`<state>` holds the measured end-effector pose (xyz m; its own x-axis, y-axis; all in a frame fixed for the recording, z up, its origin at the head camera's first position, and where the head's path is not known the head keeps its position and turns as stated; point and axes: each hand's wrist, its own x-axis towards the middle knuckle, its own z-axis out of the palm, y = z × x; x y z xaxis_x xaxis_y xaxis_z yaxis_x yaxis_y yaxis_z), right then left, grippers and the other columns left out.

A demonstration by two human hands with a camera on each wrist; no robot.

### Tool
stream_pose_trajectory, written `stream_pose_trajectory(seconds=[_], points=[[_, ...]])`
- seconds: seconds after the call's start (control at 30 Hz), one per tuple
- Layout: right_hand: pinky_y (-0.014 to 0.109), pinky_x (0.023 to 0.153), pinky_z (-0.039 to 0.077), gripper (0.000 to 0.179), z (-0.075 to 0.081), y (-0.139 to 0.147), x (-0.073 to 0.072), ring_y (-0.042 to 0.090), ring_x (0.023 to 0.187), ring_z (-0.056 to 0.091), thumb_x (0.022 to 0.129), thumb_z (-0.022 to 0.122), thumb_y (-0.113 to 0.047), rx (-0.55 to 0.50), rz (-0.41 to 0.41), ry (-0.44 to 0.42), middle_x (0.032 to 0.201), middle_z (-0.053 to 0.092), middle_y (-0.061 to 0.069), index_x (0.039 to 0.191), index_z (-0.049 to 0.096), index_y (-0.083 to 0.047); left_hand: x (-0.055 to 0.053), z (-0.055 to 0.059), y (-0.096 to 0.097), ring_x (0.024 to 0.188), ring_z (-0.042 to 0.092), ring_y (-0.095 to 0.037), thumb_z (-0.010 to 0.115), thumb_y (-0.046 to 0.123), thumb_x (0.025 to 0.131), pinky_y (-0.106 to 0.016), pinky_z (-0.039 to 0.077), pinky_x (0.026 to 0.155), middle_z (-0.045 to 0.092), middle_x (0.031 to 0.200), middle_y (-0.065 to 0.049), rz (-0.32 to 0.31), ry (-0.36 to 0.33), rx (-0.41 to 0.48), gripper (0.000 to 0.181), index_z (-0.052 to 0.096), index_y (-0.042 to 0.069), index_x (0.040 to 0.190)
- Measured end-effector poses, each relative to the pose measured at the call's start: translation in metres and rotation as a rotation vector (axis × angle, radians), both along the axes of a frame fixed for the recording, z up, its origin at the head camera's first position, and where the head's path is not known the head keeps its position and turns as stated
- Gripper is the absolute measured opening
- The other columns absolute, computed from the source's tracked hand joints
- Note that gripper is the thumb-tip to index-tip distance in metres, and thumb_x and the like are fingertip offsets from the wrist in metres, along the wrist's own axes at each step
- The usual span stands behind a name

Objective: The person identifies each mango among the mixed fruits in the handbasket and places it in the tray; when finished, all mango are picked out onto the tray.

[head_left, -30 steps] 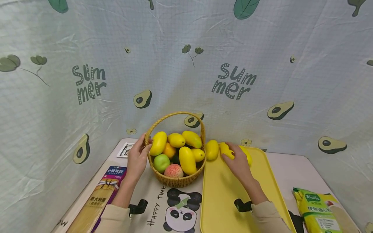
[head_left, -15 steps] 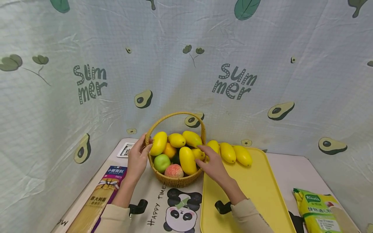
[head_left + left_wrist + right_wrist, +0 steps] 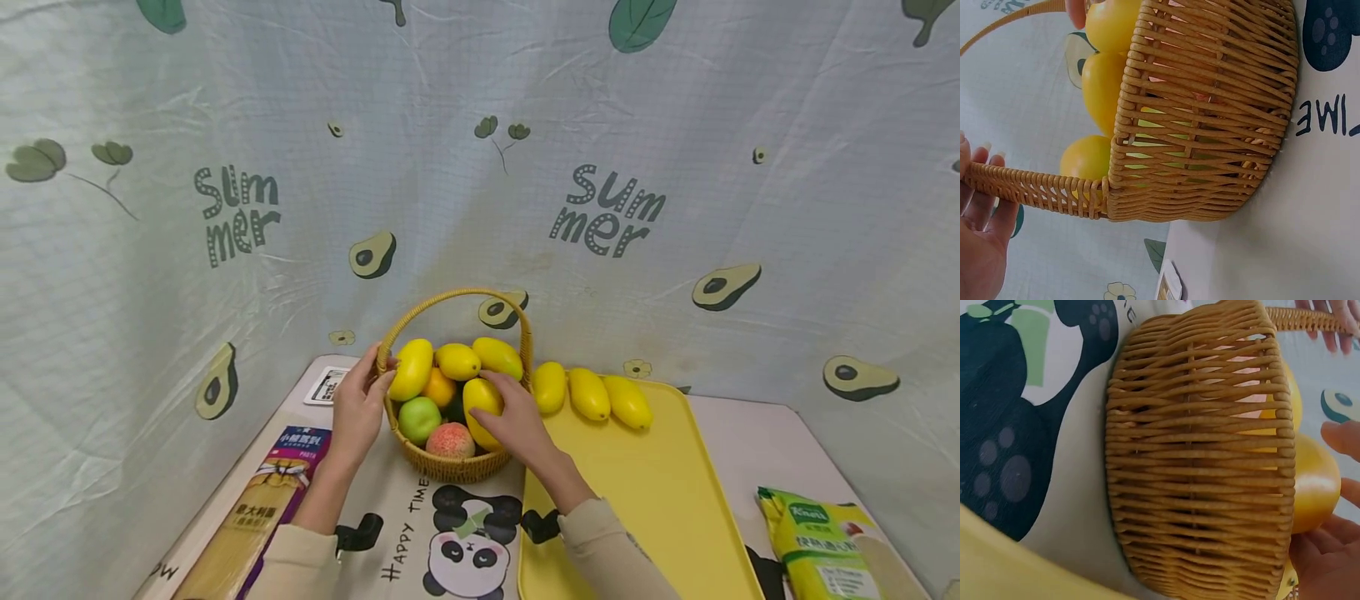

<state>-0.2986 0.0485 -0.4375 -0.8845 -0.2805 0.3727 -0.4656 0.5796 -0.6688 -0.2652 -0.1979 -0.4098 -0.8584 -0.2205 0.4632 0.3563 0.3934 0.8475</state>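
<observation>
A wicker basket (image 3: 456, 471) of fruit stands at the middle of the table. My left hand (image 3: 358, 414) holds the left foot of its arched handle (image 3: 1041, 190), fingers round the wicker. My right hand (image 3: 521, 423) is over the basket's right side, thumb and fingers around a yellow mango (image 3: 481, 395). In the right wrist view that mango (image 3: 1315, 482) shows above the rim between thumb and fingers. Also in the basket are several more mangoes (image 3: 412, 369), an orange (image 3: 439, 387), a green apple (image 3: 419, 419) and a peach (image 3: 450, 441).
Three mangoes (image 3: 588, 394) lie side by side at the far end of a yellow tray (image 3: 637, 500), right of the basket. A pasta pack (image 3: 255, 508) lies at the left, a green Knorr bag (image 3: 821, 542) at the right. A printed curtain (image 3: 480, 208) hangs behind.
My right hand has moved left from the mangoes on the tray, past the basket's right rim, to the mango inside. My left hand stays at the handle.
</observation>
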Motion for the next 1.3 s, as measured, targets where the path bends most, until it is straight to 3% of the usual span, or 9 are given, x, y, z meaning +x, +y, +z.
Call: stream_pose_trajectory(seconds=[0.3,0.4,0.6,0.73,0.87,0.97,1.1,1.17,1.3], points=[[0.045,0.105,0.052,0.056,0.006,-0.005,0.001,0.026,0.124,0.057,0.088,0.075,-0.022,0.038,-0.008,-0.004,0.139,0.058,0.006,0.140,0.055,-0.015,0.023,0.029,0.011,0.129,0.057,-0.032,0.052,0.007,0.102,-0.032,0.047,0.107,0.062,0.127,-0.021,-0.018,-0.056,-0.009,0.046,0.045,0.004,0.148],[0.045,0.103,0.053,0.058,0.010,-0.001,0.004,0.026,0.124,0.057,0.086,0.075,-0.020,0.047,-0.002,-0.021,0.140,0.057,0.006,0.141,0.055,-0.017,0.025,0.031,0.013,0.130,0.057,-0.030,0.052,0.008,0.102,-0.030,0.047,0.107,0.062,0.129,-0.020,-0.014,-0.078,-0.007,0.047,0.044,0.004,0.149],[0.046,0.103,0.051,0.058,0.017,0.009,0.008,0.027,0.124,0.055,0.083,0.074,-0.016,0.083,0.024,-0.065,0.140,0.056,0.007,0.139,0.057,-0.017,0.009,0.014,0.007,0.130,0.056,-0.029,0.053,0.012,0.102,-0.015,0.047,0.104,0.063,0.129,-0.017,-0.010,-0.040,0.009,0.048,0.044,0.009,0.149],[0.044,0.100,0.051,0.057,0.019,0.018,0.010,0.026,0.119,0.055,0.083,0.072,-0.014,0.096,0.034,-0.085,0.138,0.056,0.008,0.138,0.057,-0.016,-0.001,0.000,0.001,0.131,0.057,-0.025,0.054,0.016,0.102,-0.021,0.047,0.106,0.063,0.128,-0.012,-0.006,-0.016,0.007,0.047,0.046,0.015,0.148],[0.039,0.093,0.052,0.055,0.021,0.026,0.013,0.024,0.109,0.055,0.083,0.072,-0.012,0.081,0.041,-0.073,0.133,0.057,0.008,0.136,0.059,-0.015,0.011,0.014,0.009,0.132,0.056,-0.029,0.053,0.012,0.102,-0.029,0.046,0.108,0.062,0.128,-0.017,-0.014,-0.040,0.001,0.046,0.046,0.008,0.148],[0.036,0.090,0.052,0.054,0.025,0.033,0.015,0.023,0.105,0.055,0.083,0.075,-0.011,0.073,0.045,-0.063,0.129,0.056,0.008,0.135,0.060,-0.014,0.018,0.024,0.014,0.132,0.055,-0.032,0.052,0.008,0.103,-0.023,0.046,0.107,0.062,0.129,-0.020,-0.013,-0.060,-0.013,0.046,0.044,0.004,0.148],[0.036,0.092,0.052,0.055,0.031,0.043,0.014,0.023,0.108,0.054,0.082,0.077,-0.011,0.073,0.052,-0.074,0.130,0.054,0.007,0.135,0.060,-0.014,0.007,0.008,0.007,0.131,0.056,-0.028,0.053,0.013,0.103,-0.010,0.045,0.103,0.063,0.129,-0.016,-0.007,-0.037,-0.009,0.047,0.045,0.010,0.149],[0.038,0.093,0.052,0.056,0.035,0.050,0.014,0.024,0.110,0.054,0.082,0.077,-0.011,0.075,0.057,-0.081,0.131,0.053,0.008,0.135,0.060,-0.013,-0.001,-0.002,0.002,0.131,0.056,-0.025,0.054,0.017,0.103,-0.010,0.045,0.103,0.063,0.128,-0.013,-0.007,-0.022,-0.001,0.047,0.045,0.015,0.149],[0.044,0.099,0.052,0.056,0.041,0.065,0.015,0.027,0.117,0.055,0.083,0.076,-0.012,0.112,0.073,-0.095,0.135,0.055,0.008,0.137,0.060,-0.013,-0.003,-0.004,0.001,0.130,0.057,-0.025,0.054,0.021,0.103,-0.018,0.048,0.105,0.064,0.127,-0.011,-0.006,-0.004,-0.013,0.047,0.046,0.017,0.149]])
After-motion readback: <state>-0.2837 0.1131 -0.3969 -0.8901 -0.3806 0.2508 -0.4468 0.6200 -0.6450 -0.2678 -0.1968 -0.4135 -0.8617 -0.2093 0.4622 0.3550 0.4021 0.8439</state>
